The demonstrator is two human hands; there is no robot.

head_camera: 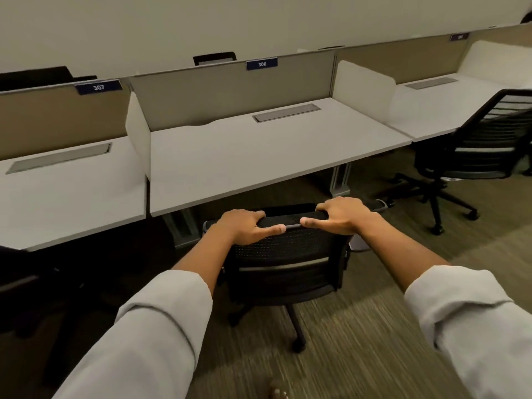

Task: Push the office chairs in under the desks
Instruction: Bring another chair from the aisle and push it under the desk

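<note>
Two pale sleeves fill the bottom corners of the head view, forearms reaching up toward the middle of the frame. At the centre, the left hand (246,227) and the right hand (339,216) both grip the top edge of a black mesh office chair (288,254): fingers curl over the far side of the backrest rim while the thumbs lie along its near side, pointing at each other with a small gap between their tips. This chair stands just in front of the middle desk (259,159), its backrest top below the desk's front edge in the picture, its seat hidden behind the backrest, its wheeled base on the striped carpet (359,341).

A grey cable hatch (286,112) lies in the desktop, and a blue label reading 306 (262,64) sits on the partition behind. In the left of the frame is another desk (72,197) with a label 307 (98,87). At the right edge a second office chair (486,139) stands angled beside the right desk (426,108), not tucked under it.
</note>
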